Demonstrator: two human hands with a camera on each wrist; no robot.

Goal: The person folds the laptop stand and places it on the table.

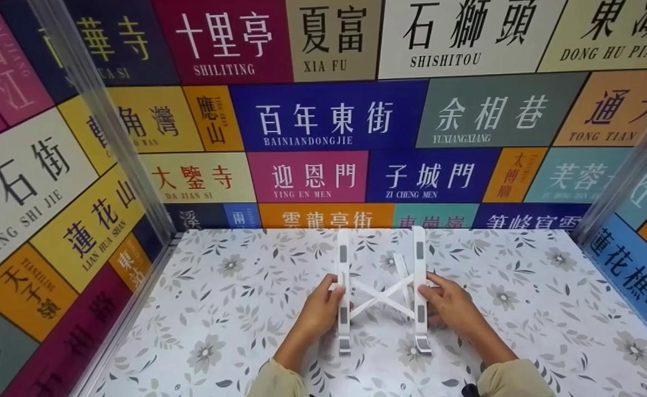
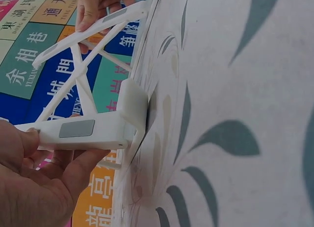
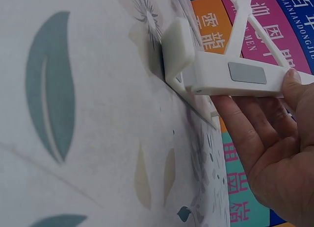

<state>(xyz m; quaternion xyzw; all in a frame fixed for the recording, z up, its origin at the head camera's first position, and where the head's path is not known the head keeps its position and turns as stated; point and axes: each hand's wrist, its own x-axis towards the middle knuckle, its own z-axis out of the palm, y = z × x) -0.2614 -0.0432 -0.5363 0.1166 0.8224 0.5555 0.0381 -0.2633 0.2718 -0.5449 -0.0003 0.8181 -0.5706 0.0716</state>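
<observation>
White stand: standing between the hands on the flowered table.
Progress: crossed bars are sitting spread, so unfolding is seemingly nearing completion; releasing is remaining.
Left hand: thumb and fingers are pinching the left rail.
Right hand: likewise gripping the right rail.

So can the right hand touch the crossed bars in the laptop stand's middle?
Probably yes: the right hand grips the right rail, close to the crossed bars, and nothing seems to cover their middle. It might need to let go first.
</observation>
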